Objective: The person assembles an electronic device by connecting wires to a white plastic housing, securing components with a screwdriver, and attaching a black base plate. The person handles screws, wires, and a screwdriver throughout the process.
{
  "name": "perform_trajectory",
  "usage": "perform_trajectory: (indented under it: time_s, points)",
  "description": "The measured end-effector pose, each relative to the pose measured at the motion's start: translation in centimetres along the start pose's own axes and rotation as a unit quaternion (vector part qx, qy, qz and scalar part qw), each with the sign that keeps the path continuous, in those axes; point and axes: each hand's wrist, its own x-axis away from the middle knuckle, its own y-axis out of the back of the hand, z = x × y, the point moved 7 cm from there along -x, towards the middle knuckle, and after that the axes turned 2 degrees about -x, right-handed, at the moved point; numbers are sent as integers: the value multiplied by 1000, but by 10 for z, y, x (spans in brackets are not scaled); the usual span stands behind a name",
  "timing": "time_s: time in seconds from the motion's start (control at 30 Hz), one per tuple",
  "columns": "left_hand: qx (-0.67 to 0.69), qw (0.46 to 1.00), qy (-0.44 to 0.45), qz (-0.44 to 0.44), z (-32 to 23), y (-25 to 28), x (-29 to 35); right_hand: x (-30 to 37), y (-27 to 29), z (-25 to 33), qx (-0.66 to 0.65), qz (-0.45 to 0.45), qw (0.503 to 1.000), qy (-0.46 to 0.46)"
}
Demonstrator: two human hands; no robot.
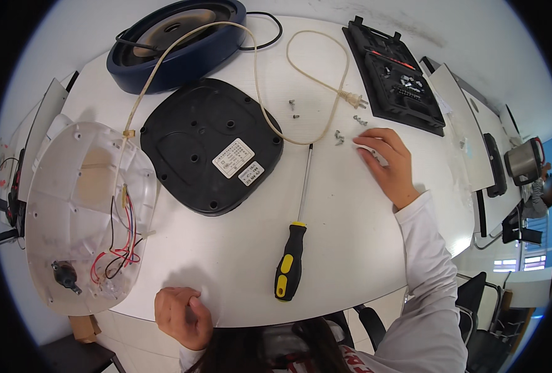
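Note:
My right hand [389, 166] reaches over the table with thumb and fingers apart and nothing visible between them. Its fingertips are just right of a few loose screws [339, 137]; more screws [360, 120] lie slightly farther off. My left hand [184, 316] is loosely curled at the table's near edge, with nothing showing in it. Between the hands lies a black and yellow screwdriver [290, 264], its shaft pointing away from me. Left of the shaft sits a rounded black plastic base [189, 133] with two white labels and several screw holes.
At left, a white plastic shell [58, 193] holds coloured wires and a small dark part [66, 275]. A beige power cord [255, 68] loops across to its plug [354, 99]. A round blue appliance [176, 59] stands behind. An open black tool case [397, 78] lies far right.

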Motion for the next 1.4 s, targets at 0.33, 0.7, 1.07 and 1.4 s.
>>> perform_trajectory:
  time_s: [0.33, 0.7, 1.07, 1.4]
  points:
    - [-1, 1000, 0, 6, 1, 1, 0, -9, -14, 7, 57, 58, 996, 48]
    - [-17, 1000, -1, 4, 1, 1, 0, 0, 4, 2, 56, 45, 997, 8]
    - [-20, 1000, -8, 10, 1, 1, 0, -19, -33, -7, 13, 74, 997, -2]
    - [-20, 1000, -17, 3, -1, 2, -2, 5, -6, -16, 7, 64, 995, -75]
